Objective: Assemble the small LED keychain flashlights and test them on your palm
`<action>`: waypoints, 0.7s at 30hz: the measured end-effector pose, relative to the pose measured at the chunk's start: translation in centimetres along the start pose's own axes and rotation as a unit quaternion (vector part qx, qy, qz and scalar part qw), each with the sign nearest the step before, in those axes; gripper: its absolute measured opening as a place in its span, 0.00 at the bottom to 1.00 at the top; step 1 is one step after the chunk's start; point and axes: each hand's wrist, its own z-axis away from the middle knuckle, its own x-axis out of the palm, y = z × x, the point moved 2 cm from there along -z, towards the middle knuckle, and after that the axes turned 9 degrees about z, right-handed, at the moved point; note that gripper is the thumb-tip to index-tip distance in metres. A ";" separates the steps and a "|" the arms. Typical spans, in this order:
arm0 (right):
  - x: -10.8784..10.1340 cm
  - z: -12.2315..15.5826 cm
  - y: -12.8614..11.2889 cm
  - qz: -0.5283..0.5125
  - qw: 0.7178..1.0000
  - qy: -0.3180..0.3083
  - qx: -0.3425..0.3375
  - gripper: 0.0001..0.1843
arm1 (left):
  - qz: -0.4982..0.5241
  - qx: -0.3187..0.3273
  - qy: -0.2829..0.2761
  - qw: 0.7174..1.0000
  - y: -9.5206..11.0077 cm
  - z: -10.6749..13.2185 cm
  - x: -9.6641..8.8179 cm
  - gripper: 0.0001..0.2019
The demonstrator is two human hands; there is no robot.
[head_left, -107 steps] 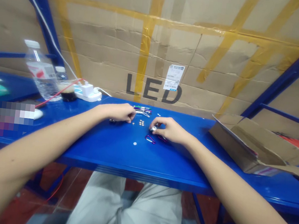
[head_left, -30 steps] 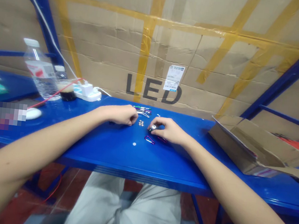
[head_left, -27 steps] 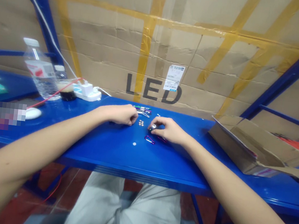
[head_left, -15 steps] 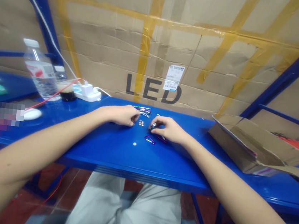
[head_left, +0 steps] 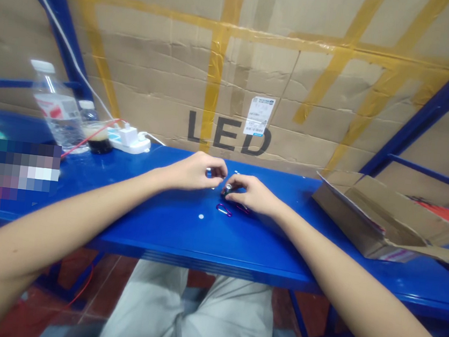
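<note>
My left hand is over the blue table, its thumb and fingers curled to a pinch close to my right fingertips. Anything between those fingertips is too small to make out. My right hand grips a small dark piece with a silver end between thumb and fingers, low over the tabletop. Just in front of it lies a purple carabiner, with another reddish one partly under the hand. Carabiners and small silver pieces behind my left hand are mostly hidden. Nearer me rests a small white disc.
An open cardboard box stands at the right. On the left are a water bottle, a dark-liquid bottle and a white power strip with cables. A large cardboard panel rises behind the blue table.
My left hand has moved right and slightly up from beside the silver pieces, now covering most of them and nearing my right hand. The right hand has barely moved and keeps its grip.
</note>
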 end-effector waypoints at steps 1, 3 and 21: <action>0.0 0.0 0.0 0.003 1.000 0.001 0.001 0.09 | 0.008 0.022 0.006 1.000 0.5 -0.1 0.3 0.08; 0.0 0.0 0.0 0.009 1.000 0.001 -0.003 0.11 | 0.002 0.050 0.004 0.999 1.1 -0.2 0.8 0.08; 0.2 -0.1 0.3 -0.015 1.000 0.011 0.002 0.09 | 0.018 0.010 -0.019 1.000 0.5 -0.2 1.0 0.10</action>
